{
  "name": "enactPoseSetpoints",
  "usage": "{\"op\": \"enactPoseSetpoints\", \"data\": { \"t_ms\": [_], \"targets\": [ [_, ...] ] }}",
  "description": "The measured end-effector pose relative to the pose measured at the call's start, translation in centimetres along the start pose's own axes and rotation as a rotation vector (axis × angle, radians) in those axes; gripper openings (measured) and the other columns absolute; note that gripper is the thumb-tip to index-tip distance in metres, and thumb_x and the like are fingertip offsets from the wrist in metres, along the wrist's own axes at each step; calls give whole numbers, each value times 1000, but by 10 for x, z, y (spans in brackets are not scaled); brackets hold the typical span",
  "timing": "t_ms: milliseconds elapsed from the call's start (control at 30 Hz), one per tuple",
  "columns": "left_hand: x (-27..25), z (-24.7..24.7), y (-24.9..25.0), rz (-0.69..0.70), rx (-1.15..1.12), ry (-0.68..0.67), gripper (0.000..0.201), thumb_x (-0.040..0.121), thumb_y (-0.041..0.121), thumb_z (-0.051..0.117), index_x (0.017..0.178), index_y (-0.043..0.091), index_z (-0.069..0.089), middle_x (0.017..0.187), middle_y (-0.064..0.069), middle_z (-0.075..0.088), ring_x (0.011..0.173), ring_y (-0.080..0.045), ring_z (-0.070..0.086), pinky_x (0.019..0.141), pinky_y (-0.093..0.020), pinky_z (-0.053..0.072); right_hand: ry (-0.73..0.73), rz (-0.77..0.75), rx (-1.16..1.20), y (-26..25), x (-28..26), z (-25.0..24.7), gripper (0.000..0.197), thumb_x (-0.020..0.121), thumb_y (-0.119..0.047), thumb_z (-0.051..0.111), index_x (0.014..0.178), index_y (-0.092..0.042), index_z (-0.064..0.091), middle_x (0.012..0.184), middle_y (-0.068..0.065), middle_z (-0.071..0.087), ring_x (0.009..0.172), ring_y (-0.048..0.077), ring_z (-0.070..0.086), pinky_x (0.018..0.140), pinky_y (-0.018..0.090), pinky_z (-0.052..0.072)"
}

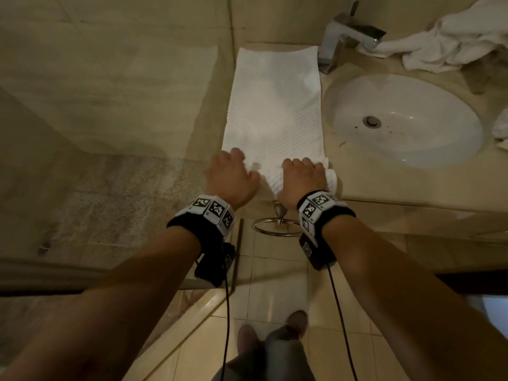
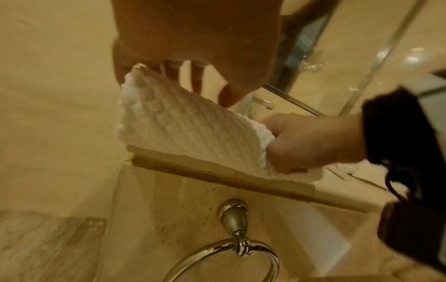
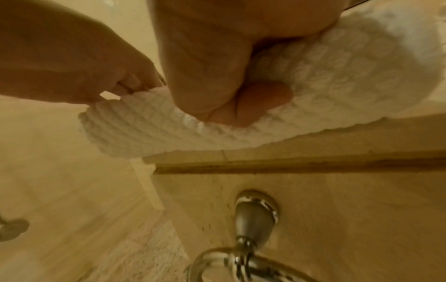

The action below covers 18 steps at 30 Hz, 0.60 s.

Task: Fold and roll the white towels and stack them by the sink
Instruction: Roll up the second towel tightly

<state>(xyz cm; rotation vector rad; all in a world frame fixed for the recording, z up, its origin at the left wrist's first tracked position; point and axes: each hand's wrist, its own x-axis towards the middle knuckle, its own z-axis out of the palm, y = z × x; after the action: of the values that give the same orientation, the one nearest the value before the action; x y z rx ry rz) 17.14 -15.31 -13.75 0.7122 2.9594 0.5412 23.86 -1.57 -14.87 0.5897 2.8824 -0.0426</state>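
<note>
At the far left a pale stone wall (image 1: 110, 78) runs down to the table's end. Next to it, the left hand (image 1: 231, 178) sits at the near left corner of the folded white towel (image 1: 275, 105), its fingers curled over the towel's near edge and pinching the cloth; the left wrist view shows that corner lifted off the table (image 1: 384, 185) under the fingers (image 2: 195, 80). The towel itself lies as a long narrow strip on the table, running from the near edge back to the wall, between the side wall and the sink (image 1: 406, 119). Its near end is turned up into a low roll. The right hand (image 1: 302, 178) grips that roll at the towel's near right corner, fingers wrapped over the top and thumb (image 3: 263, 95) tucked beneath, as the right wrist view shows. Below the table's front edge hangs a metal towel ring (image 1: 275, 226). Further right, the oval sink is set into the table just beside the towel, with a chrome faucet (image 1: 349, 34) behind it. At the far right a crumpled white towel (image 1: 445, 42) lies heaped on the table behind the sink.
</note>
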Motion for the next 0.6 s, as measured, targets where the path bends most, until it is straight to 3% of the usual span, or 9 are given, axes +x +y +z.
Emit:
{"op": "enactPoseSetpoints", "data": {
  "t_ms": [67, 133, 200, 333, 433, 533, 600],
  "targets": [
    [0, -1, 10, 208, 74, -126, 64, 67, 48, 47, 123, 17, 46, 119, -8, 50, 112, -30, 44, 94, -43, 34, -64, -2, 26, 4, 12, -4, 51, 79, -44, 60, 122, -19, 48, 122, 4, 56, 116, 26, 48, 98, 43, 34],
    [-3, 2, 18, 307, 232, -252, 79, 58, 49, 50, 129, 17, 39, 121, -8, 43, 113, -30, 39, 96, -43, 30, -114, -15, 28, 9, 20, -7, 47, 80, -46, 55, 118, -19, 49, 118, 4, 59, 112, 26, 51, 96, 43, 36],
    [-2, 9, 20, 383, 425, -241, 82, 58, 40, 62, 130, 14, 33, 121, -10, 39, 110, -29, 37, 94, -42, 32, -157, -36, 30, 12, 25, -11, 44, 81, -43, 53, 117, -18, 50, 115, 5, 61, 107, 27, 55, 94, 42, 39],
    [13, 19, 22, 365, 549, -227, 70, 60, 27, 70, 120, 13, 37, 115, -11, 44, 104, -28, 40, 85, -39, 37, -201, -41, 77, 13, 25, -17, 44, 79, -40, 54, 117, -18, 49, 113, 6, 60, 104, 27, 55, 94, 42, 40],
    [32, 20, 28, 324, 496, -263, 58, 64, 35, 68, 113, 16, 43, 110, -8, 52, 103, -27, 47, 85, -39, 40, -49, -112, 78, 16, 9, -11, 70, 72, -43, 63, 130, -16, 36, 126, 8, 44, 116, 27, 42, 100, 44, 34],
    [47, 22, 30, 325, 463, -310, 55, 68, 45, 65, 112, 19, 46, 109, -6, 56, 102, -25, 51, 82, -37, 42, 4, -255, -78, 16, -14, 4, 101, 71, -47, 64, 146, -10, 8, 142, 12, 17, 132, 30, 20, 112, 54, 11],
    [52, 23, 31, 313, 456, -329, 57, 68, 50, 64, 113, 20, 46, 110, -6, 56, 102, -24, 52, 82, -36, 42, 35, -238, -144, 12, -15, 11, 103, 71, -42, 69, 144, -9, 5, 142, 12, 19, 130, 29, 24, 110, 52, 14]
  ]
}}
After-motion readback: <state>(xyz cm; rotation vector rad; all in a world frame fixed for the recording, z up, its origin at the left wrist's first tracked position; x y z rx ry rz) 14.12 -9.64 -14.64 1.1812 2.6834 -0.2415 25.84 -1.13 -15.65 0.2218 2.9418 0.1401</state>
